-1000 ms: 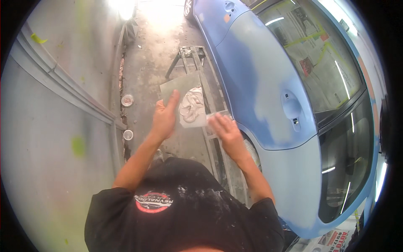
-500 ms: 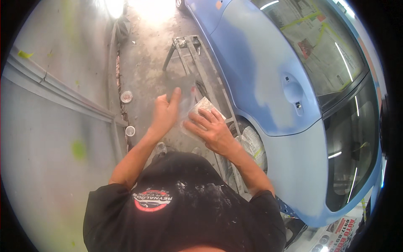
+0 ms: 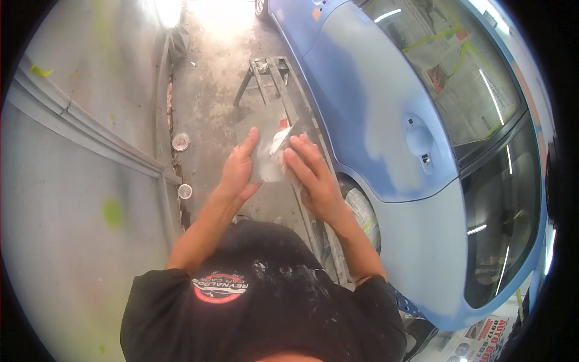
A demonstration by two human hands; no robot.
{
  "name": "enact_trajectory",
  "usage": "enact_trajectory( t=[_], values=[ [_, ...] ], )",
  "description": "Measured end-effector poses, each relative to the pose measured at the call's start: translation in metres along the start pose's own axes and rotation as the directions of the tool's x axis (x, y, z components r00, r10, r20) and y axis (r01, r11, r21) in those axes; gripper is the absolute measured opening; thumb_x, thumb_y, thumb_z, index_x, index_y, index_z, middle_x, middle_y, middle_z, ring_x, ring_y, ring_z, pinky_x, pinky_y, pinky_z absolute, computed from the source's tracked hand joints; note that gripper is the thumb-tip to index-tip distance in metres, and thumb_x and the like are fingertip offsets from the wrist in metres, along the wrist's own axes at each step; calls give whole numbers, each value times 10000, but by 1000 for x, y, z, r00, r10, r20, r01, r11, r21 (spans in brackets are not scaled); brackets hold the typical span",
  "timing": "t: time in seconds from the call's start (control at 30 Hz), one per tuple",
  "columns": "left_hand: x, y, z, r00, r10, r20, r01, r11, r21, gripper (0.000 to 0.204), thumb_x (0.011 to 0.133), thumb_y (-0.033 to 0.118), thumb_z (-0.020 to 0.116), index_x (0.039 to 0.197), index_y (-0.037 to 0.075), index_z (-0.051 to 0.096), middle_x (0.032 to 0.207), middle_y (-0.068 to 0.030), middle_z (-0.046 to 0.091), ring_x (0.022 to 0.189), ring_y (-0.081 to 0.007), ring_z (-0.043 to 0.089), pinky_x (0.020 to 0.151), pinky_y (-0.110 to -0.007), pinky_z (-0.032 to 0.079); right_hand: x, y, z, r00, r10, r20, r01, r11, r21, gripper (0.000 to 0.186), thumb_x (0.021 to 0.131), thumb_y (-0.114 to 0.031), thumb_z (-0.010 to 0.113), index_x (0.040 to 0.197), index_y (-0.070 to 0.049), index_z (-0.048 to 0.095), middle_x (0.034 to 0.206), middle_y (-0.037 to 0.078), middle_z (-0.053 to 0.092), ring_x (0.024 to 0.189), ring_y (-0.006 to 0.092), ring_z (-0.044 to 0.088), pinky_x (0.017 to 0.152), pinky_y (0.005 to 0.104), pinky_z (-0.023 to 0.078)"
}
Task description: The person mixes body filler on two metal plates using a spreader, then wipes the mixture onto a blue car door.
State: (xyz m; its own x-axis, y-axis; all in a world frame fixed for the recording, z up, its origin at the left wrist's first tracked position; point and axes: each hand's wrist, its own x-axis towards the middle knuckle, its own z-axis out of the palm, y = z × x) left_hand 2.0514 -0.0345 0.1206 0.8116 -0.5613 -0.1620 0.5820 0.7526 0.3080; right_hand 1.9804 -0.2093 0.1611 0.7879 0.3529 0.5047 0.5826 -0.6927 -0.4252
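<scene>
My left hand point(image 3: 237, 172) grips the left edge of a flat grey sheet point(image 3: 268, 172), thumb and fingers around its side. A whitish smear shows on the sheet's face. At the opposite side, my right hand point(image 3: 321, 187) has its fingers pressed on a thin square plate point(image 3: 293, 130), tilted against the sheet. Red and white patches show between the hands; what they belong to I cannot make out. The plate's lower part is hidden behind my right fingers. Both hands are held in front of my chest, above the floor.
A blue car point(image 3: 416, 223) with pale patches on its door stands close on the right, its windows papered inside. A metal stand point(image 3: 271, 67) is ahead, beside the car. A grey wall point(image 3: 78, 199) runs along the left, with two small round containers point(image 3: 181, 142) at its foot.
The square plate has turned from lying face-up to a steep tilt, and my right hand has rotated with it. My left hand has come slightly lower and right, against the sheet.
</scene>
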Motion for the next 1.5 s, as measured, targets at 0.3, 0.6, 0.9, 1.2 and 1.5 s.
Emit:
enact_trajectory(
  t=[0.3, 0.6, 0.9, 1.2, 1.5],
  values=[
    [-2, 5, -13, 898, 359, -253, -243, 887, 393, 347, 1011, 374, 567, 1066, 32, 600, 958, -40, 645, 824, -111, 614, 663, -296, 516, -13, 41, -30, 972, 234, 25, -206, 899, -387, 657, 830, 40, 529, 1453, -158, 461, 1435, 160, 487, 1297, 416, 480, 1070, 600, 355],
    [-12, 6, -1, 823, 536, -187, -183, 562, 807, 464, 1025, 345, 542, 649, 74, 514, 612, 86, 435, 562, -30, 327, 473, -289, 263, 7, -16, -9, 984, 177, -28, -167, 847, -504, 550, 819, -60, 576, 1365, -120, 553, 1355, 189, 533, 1252, 416, 513, 1050, 631, 334],
    [-5, 4, -3, 917, 393, -72, -164, 536, 828, 446, 1026, 340, 540, 714, 27, 597, 641, 79, 489, 599, -41, 384, 504, -285, 317, 11, -2, -10, 994, 59, 90, -4, 854, -520, 527, 811, -54, 578, 1335, -113, 591, 1360, 187, 544, 1254, 408, 520, 1061, 628, 310],
    [10, 1, -9, 955, 251, -159, -154, 875, 458, 325, 1024, 328, 543, 1022, 38, 689, 887, -2, 662, 774, -62, 572, 651, -249, 457, 6, 30, 5, 979, 203, 39, -206, 966, 157, 647, 807, 98, 500, 1416, -120, 511, 1415, 183, 509, 1281, 389, 515, 1058, 616, 359],
    [1, 17, -2, 957, 288, -19, -113, 436, 893, 418, 1028, 365, 534, 819, 27, 664, 641, 68, 514, 617, -43, 424, 530, -282, 359, 5, 35, -29, 980, 190, 63, -151, 909, -387, 573, 833, -17, 547, 1386, -167, 542, 1409, 140, 511, 1300, 414, 470, 1046, 625, 356]
  ],
)
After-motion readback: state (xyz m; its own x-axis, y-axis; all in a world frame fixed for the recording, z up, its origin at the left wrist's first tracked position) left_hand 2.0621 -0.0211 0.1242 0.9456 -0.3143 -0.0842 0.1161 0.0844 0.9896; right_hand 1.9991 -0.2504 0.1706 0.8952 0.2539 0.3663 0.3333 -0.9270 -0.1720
